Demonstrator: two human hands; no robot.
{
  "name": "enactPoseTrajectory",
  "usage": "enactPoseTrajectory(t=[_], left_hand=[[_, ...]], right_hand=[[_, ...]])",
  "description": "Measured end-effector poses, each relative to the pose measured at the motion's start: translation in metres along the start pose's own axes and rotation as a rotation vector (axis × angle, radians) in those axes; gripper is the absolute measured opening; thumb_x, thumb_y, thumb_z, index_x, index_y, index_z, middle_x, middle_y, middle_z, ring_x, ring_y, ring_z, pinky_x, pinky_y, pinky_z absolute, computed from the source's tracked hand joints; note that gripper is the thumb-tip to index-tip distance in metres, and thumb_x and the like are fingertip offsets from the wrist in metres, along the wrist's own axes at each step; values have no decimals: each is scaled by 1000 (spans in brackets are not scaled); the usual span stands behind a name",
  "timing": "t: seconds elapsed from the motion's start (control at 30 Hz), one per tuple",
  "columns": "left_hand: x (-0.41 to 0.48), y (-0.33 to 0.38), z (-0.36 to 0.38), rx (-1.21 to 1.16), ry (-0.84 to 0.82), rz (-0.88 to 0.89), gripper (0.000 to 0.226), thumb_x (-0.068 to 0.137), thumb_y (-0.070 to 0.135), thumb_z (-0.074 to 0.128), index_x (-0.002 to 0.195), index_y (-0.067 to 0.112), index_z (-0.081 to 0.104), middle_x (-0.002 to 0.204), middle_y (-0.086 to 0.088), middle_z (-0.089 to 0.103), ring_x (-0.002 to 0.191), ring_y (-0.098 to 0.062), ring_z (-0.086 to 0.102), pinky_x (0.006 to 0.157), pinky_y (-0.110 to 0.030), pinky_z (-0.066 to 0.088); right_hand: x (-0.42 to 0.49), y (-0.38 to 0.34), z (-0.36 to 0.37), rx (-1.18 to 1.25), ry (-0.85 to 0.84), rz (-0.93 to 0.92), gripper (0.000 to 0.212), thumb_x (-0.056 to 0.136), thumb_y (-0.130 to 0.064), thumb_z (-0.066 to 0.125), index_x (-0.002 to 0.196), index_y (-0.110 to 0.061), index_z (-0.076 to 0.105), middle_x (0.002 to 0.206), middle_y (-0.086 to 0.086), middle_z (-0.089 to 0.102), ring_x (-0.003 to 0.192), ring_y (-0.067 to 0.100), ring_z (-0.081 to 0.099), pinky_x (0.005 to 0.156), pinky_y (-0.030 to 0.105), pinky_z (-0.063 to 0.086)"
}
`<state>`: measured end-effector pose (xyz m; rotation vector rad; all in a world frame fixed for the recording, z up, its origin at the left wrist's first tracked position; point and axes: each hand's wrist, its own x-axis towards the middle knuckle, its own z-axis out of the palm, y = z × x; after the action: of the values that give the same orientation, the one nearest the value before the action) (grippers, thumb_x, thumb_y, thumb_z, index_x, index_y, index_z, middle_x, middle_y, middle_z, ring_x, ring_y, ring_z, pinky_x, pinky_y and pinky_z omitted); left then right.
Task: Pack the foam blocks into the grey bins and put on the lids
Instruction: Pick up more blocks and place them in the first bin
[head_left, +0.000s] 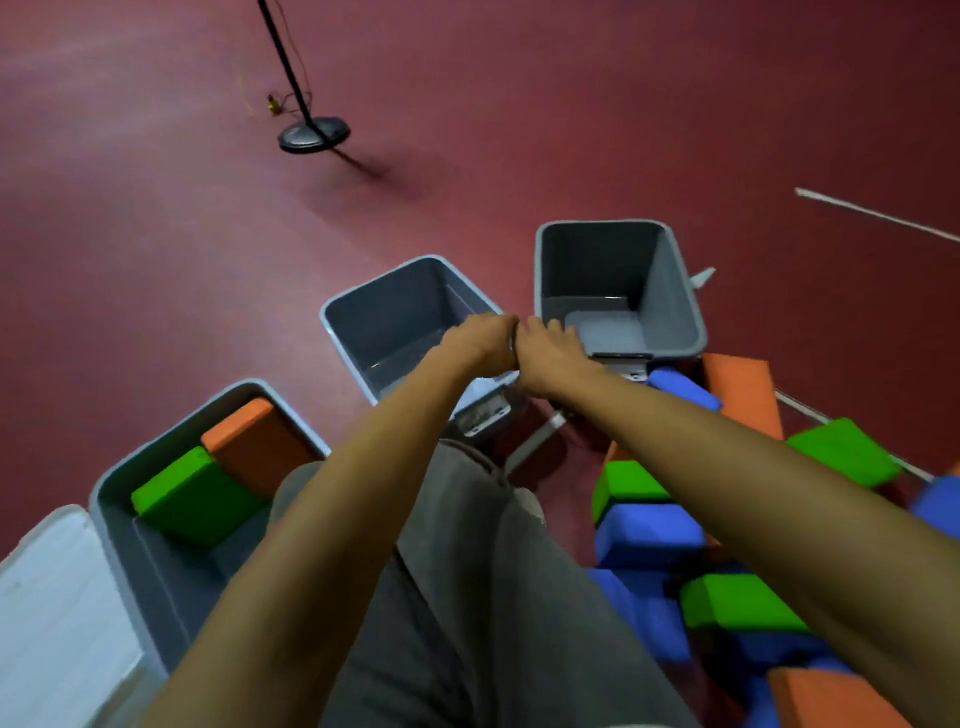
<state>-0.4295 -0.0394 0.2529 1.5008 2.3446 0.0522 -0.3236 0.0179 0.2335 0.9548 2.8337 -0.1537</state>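
Three grey bins stand on the red floor. The left bin (119, 499) holds a green foam block (192, 499) and an orange foam block (260, 447). The middle bin (353, 332) and the right bin (680, 291) have no blocks in them. My left hand (480, 345) grips the middle bin's right rim, fingers curled over it. My right hand (550, 356) touches it side by side and curls its fingers over the right bin's near left corner. Loose blue, green and orange blocks (649, 535) lie piled at the right under my right forearm.
A pale lid (52, 603) lies at the lower left beside the left bin. A black stand with a round base (314, 136) is on the floor farther off. White strips (878, 214) lie on the floor at the right. My grey-trousered legs fill the bottom centre.
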Motion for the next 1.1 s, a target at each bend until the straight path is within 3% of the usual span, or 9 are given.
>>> enactPoseTrajectory(t=[0.2, 0.43, 0.67, 0.87, 0.97, 1.1], left_hand=[[30, 93, 58, 62, -42, 106, 41, 85, 30, 60, 122, 17, 51, 127, -12, 59, 118, -37, 57, 95, -50, 49], [42, 166, 144, 100, -144, 210, 56, 82, 38, 65, 130, 15, 48, 133, -13, 56, 122, -39, 54, 98, -52, 47], [47, 182, 220, 203, -294, 275, 66, 89, 43, 65, 145, 19, 39, 148, -11, 43, 133, -38, 42, 103, -54, 39], [58, 175, 262, 291, -331, 252, 50, 94, 31, 56, 141, 22, 44, 142, -12, 45, 132, -36, 42, 101, -53, 38], [65, 173, 276, 318, -344, 232, 55, 94, 27, 56, 145, 18, 38, 143, -13, 44, 131, -37, 43, 101, -51, 40], [69, 172, 301, 323, -329, 195, 64, 96, 25, 52, 153, 18, 25, 154, -19, 28, 136, -42, 37, 102, -54, 40]], right_hand=[[-45, 91, 36, 86, -6, 169, 75, 83, -48, 66, 144, -15, 39, 137, 12, 46, 127, 38, 45, 103, 49, 37], [-93, 164, 101, 105, -140, 293, 66, 85, -37, 64, 142, -16, 38, 139, 11, 44, 129, 36, 43, 104, 49, 38], [-119, 200, 180, 194, -286, 343, 57, 89, -28, 61, 141, -20, 40, 141, 11, 42, 130, 37, 41, 102, 49, 37], [-122, 199, 229, 185, -348, 290, 42, 92, -25, 56, 133, -21, 49, 138, 8, 45, 130, 34, 40, 105, 47, 35], [-123, 191, 250, 139, -406, 250, 49, 91, -27, 60, 138, -24, 48, 140, 7, 43, 132, 32, 38, 107, 47, 33], [-126, 181, 269, 51, -400, 193, 73, 89, -25, 62, 153, -18, 26, 145, 11, 35, 135, 35, 33, 109, 46, 30]])
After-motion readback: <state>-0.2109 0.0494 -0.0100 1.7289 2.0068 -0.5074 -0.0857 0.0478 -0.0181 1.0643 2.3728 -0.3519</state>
